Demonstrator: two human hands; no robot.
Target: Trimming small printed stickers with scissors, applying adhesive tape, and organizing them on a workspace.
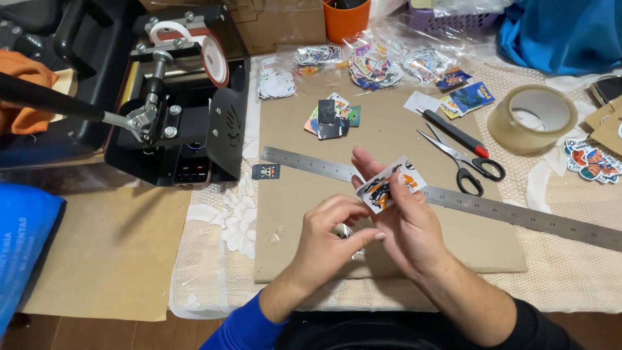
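Right hand (405, 227) pinches a printed sticker (391, 184) tilted up-right above the cardboard sheet (389, 129), left hand (337, 236) just left, fingertips closed on its lower-left edge.

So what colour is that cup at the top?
The cup is orange, seen best in the head view.
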